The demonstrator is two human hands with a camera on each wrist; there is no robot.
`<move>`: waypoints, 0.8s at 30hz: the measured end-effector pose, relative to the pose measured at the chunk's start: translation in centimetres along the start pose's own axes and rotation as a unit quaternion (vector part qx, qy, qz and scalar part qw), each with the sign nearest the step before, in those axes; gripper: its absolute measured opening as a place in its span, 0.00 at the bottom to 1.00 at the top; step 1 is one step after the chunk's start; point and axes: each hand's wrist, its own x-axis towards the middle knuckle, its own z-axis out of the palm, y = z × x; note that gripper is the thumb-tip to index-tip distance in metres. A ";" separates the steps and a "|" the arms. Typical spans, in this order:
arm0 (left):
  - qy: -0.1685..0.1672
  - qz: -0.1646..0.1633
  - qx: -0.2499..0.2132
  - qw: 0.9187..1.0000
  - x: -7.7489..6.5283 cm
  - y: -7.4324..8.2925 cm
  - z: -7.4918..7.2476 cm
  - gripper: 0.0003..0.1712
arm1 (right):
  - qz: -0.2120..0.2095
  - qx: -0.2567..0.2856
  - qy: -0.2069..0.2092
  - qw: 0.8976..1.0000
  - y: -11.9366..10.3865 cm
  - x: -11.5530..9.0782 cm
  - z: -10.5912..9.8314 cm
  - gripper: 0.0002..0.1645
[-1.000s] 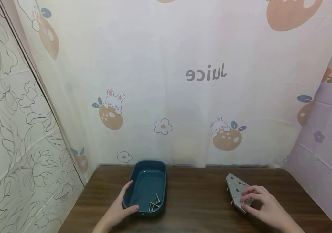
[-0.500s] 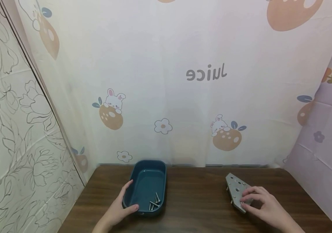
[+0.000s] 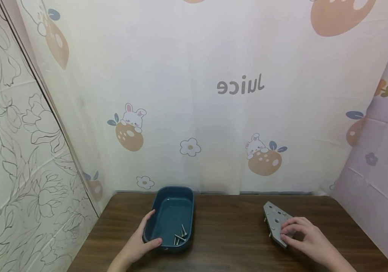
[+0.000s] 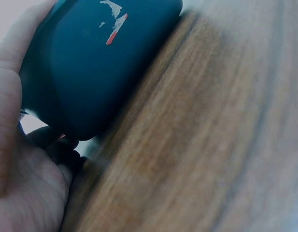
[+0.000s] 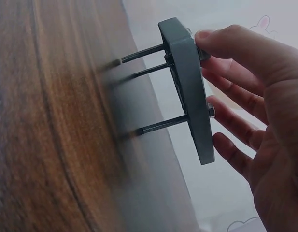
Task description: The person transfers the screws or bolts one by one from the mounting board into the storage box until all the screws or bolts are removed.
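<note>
A dark blue-green rectangular tray (image 3: 173, 209) sits left of centre on the table, with several metal screws (image 3: 180, 237) in its near right corner. My left hand (image 3: 136, 241) grips the tray's near left corner, thumb at the near edge and fingers along the left side. Toward the right, a grey metal plate (image 3: 274, 223) with holes stands raised on bolts (image 5: 165, 124) that pass through it, their shanks pointing down to the table. My right hand (image 3: 307, 240) pinches a bolt head (image 5: 203, 54) on top of the plate between thumb and fingers.
The dark wooden table (image 3: 228, 230) ends at a patterned curtain (image 3: 211, 113) behind it. Cloth with line-drawn flowers (image 3: 20, 151) hangs on the left, and a lilac cloth (image 3: 381, 170) on the right. A stretch of tabletop separates the tray from the plate.
The right fingers shift very slightly at the bolt head. The tray, the plate and the left hand stay in place; the whole view drifts a little.
</note>
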 end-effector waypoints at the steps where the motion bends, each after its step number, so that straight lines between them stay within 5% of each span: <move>1: 0.000 0.000 0.000 1.000 0.0 0.0 0.0 0.50 | -0.003 0.002 0.000 1.000 0.0 0.0 0.0 0.22; 24: 0.001 0.003 0.000 1.000 0.0 -0.1 0.0 0.50 | -0.026 -0.012 0.019 0.999 -2.2 1.9 -1.1 0.21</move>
